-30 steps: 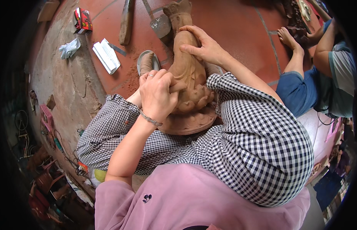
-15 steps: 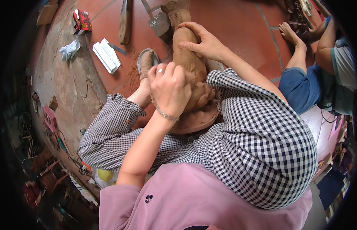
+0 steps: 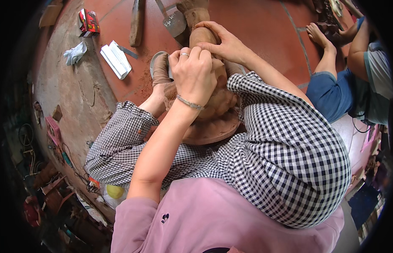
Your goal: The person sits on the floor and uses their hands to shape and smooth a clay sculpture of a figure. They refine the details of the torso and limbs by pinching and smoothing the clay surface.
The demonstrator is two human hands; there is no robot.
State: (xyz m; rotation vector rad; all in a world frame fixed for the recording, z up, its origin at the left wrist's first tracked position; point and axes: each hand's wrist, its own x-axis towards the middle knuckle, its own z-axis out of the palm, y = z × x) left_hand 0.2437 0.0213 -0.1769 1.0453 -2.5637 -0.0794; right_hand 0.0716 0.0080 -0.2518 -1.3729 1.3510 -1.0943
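A brown wooden carving with a rounded top and a knobbly lower part stands between my legs on a round base. My right hand is wrapped over its upper end, thumb and fingers curved round it. Against the near left side of the carving, just below the right hand, lies my left hand, with a ring and a bracelet. Its fingers are closed and bent down onto the wood. Whatever they grip is hidden behind the knuckles.
Beyond the carving lie another brown carved piece, a flat metal blade and a wooden-handled tool. To the left are a white packet, a glove and a red box. At right sits another person.
My left hand has moved up and slightly right along the carving, closer to my right hand. The right hand keeps its hold on the top.
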